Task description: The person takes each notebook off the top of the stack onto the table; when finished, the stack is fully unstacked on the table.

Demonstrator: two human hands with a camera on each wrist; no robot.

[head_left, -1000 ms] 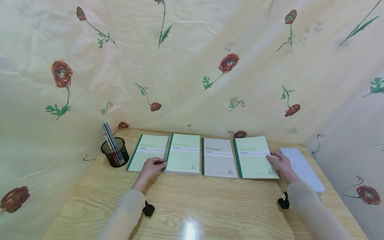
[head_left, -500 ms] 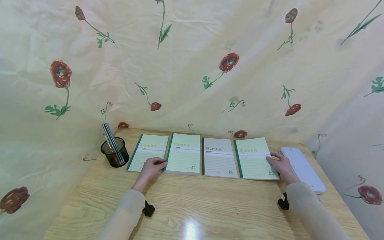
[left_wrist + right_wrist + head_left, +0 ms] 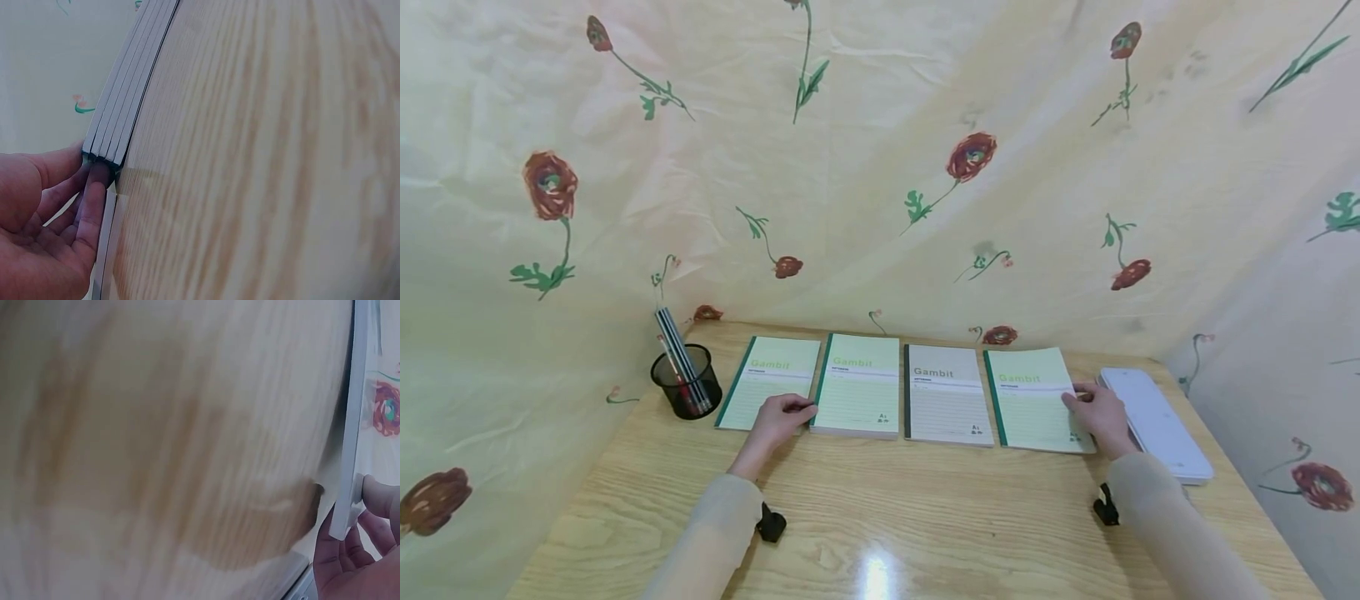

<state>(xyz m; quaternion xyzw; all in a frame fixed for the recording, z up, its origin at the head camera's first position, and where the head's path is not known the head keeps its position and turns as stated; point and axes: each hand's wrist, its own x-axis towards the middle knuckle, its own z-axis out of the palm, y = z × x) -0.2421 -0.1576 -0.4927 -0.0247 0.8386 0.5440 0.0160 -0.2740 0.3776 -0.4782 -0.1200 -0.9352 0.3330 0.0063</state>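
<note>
Four pale-covered notebook places form a row across the table in the head view. My left hand has loosely bent fingers touching the green spine of the second pile of notebooks; the left wrist view shows several notebooks stacked there. My right hand pinches the right edge of the rightmost green notebook, thumb on top and fingers beneath. That edge stands off the wood in the right wrist view. Between these lies a grey notebook. The leftmost green notebook is partly behind my left hand.
A black mesh pen holder with pencils and pens stands at the left end. Beside my right hand lies a white flat case. A flowered cloth hangs behind the wooden table.
The rightmost green notebook has come slightly lower and nearer to me, with my right hand still gripping its edge. My left hand keeps its place.
</note>
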